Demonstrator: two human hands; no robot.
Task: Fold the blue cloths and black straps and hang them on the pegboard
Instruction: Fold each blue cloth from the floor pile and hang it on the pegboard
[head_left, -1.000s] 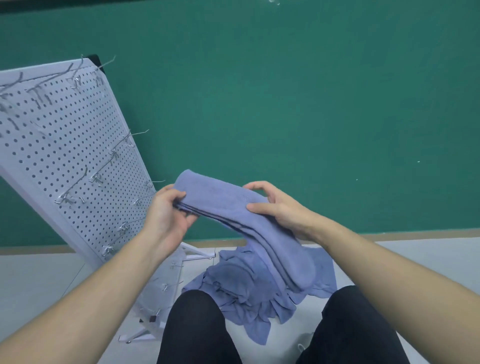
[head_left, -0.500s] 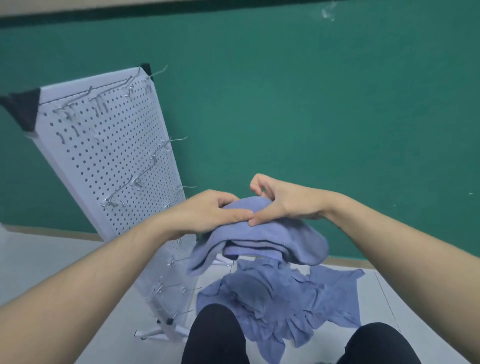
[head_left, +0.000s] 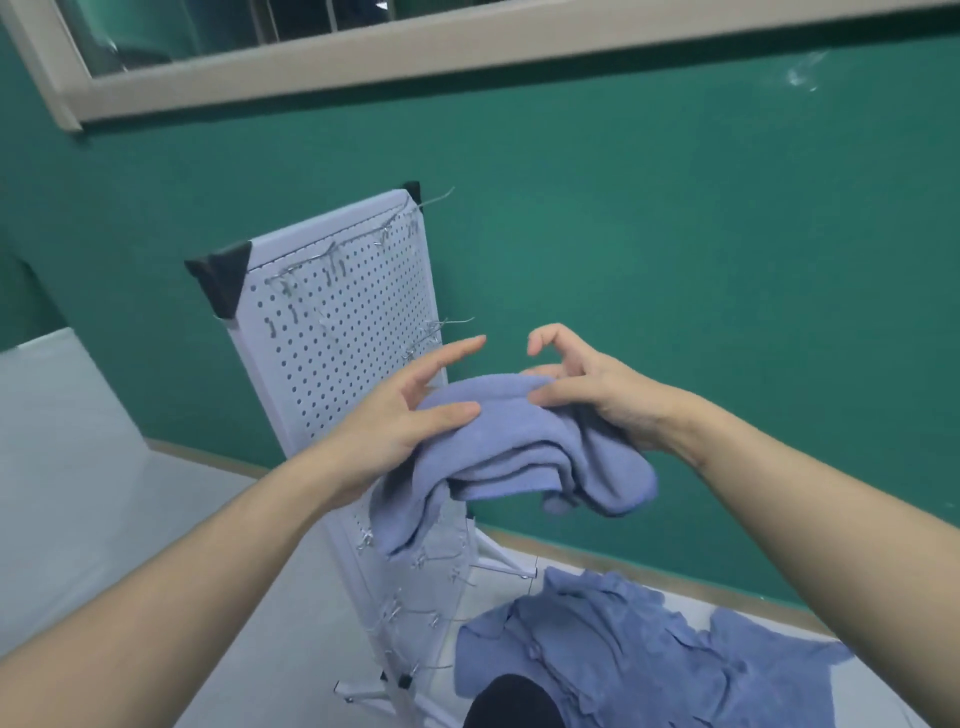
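Note:
A folded blue cloth (head_left: 524, 441) hangs in the air between my two hands, its ends drooping on both sides. My left hand (head_left: 400, 421) holds its left part with the thumb laid on top, and the index finger sticks out straight above the cloth. My right hand (head_left: 597, 395) pinches the fold's top right with the thumb, its index finger curled free above. The cloth is just in front of the right edge of the white pegboard (head_left: 332, 338), near its wire hooks (head_left: 441, 325). No black straps are in view.
A loose pile of blue cloths (head_left: 634, 660) lies on the pale floor (head_left: 104, 493) to the right of the pegboard's feet. My black-clad knee (head_left: 509, 701) shows at the bottom. Behind is a green wall (head_left: 675, 234) with a window frame (head_left: 467, 47) above.
My hands have lifted the folded cloth up and toward the pegboard's hooks. My view has tilted up, and both index fingers have come off the cloth.

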